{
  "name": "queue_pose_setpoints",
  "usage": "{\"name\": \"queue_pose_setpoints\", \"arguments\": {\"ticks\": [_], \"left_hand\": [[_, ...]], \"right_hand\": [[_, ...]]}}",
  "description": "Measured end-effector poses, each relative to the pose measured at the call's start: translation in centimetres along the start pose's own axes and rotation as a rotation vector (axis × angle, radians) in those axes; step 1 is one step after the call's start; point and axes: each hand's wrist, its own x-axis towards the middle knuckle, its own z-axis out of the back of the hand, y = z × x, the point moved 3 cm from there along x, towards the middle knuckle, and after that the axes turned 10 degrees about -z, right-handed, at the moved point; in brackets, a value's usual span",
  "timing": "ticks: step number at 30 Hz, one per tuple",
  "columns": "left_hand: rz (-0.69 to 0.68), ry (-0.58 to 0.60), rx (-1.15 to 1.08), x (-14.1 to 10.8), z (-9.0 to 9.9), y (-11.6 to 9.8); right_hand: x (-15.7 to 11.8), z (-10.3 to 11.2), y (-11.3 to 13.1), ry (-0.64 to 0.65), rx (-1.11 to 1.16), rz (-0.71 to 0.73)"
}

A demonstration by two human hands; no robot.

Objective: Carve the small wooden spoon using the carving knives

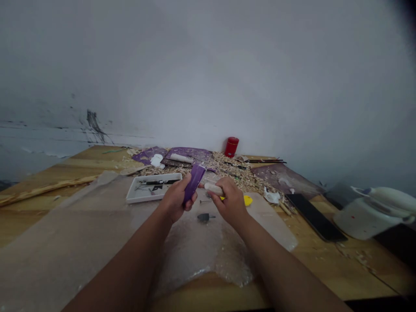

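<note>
Wooden workbench (325, 264) carried a plastic sheet (81, 225); over it, the left hand (177, 200) clenched a tilted purple strip (194, 182), and the right hand (229, 201) grasped a pale rod (212, 188), long axis pointing leftward at the strip (tips just apart, neither grip released).

- No text, label, brand, number or sign can be read in this view.
- The purple squeeze tube (194, 183) shows no legible print.
- The red canister (231, 147) by the wall carries no readable lettering.
- The purple sheets (188, 153) on the table show no readable writing.
</note>
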Motion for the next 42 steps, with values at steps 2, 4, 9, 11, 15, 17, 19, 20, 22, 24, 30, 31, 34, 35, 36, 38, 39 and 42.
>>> {"name": "queue_pose_setpoints", "arguments": {"ticks": [2,4,9,11,15,17,19,20,22,24,30,31,34,35,36,38,39,42], "left_hand": [[-0.010,0.004,0.001,-0.1,0.0,0.0],[-0.021,0.006,-0.005,-0.1,0.0,-0.1],[-0.010,-0.012,-0.011,-0.1,0.0,-0.2],[-0.010,-0.031,0.001,0.0,-0.1,-0.3],[-0.040,-0.081,0.045,0.0,-0.1,-0.5],[-0.051,-0.120,0.068,0.1,0.1,-0.5],[-0.046,-0.154,0.087,0.1,0.4,-0.4],[-0.037,-0.161,0.096,0.2,0.5,-0.3],[-0.027,-0.158,0.115,0.2,0.7,-0.2],[-0.032,-0.132,0.141,0.3,0.7,-0.1],[-0.015,-0.081,0.189,0.3,0.6,0.2],[-0.017,-0.100,0.195,0.3,0.7,0.2],[-0.009,-0.131,0.214,0.4,0.9,0.3],[-0.011,-0.132,0.222,0.3,0.9,0.2],[-0.013,-0.127,0.228,0.3,0.9,0.2],[-0.004,-0.093,0.236,0.2,0.7,0.2],[0.000,-0.072,0.240,0.2,0.5,0.2],[-0.013,-0.060,0.235,0.1,0.5,0.1]], "right_hand": [[-0.1,0.0,-0.1,0.005,-0.003,-0.001],[-0.1,0.0,-0.1,0.017,-0.012,-0.008],[0.2,0.0,-0.4,0.102,-0.115,-0.119],[0.3,-0.2,-0.4,0.174,-0.177,-0.138],[0.2,-0.6,0.0,0.294,-0.307,-0.121],[0.0,-0.7,0.3,0.346,-0.335,-0.101],[-0.3,-0.9,0.6,0.410,-0.321,-0.058],[-0.4,-0.9,0.7,0.435,-0.306,-0.035],[-0.4,-1.0,0.5,0.454,-0.280,-0.018],[-0.1,-0.9,0.1,0.408,-0.279,-0.069],[0.2,-0.5,-0.2,0.388,-0.307,-0.128],[0.1,-0.6,0.1,0.432,-0.289,-0.094],[-0.3,-1.1,0.4,0.523,-0.216,-0.025],[-0.4,-1.1,0.3,0.517,-0.196,-0.027],[-0.3,-1.2,0.0,0.489,-0.187,-0.046],[0.1,-1.0,-0.8,0.383,-0.201,-0.119],[0.4,-0.8,-1.3,0.316,-0.221,-0.166],[1.0,0.0,-2.1,0.173,-0.267,-0.237]]}}
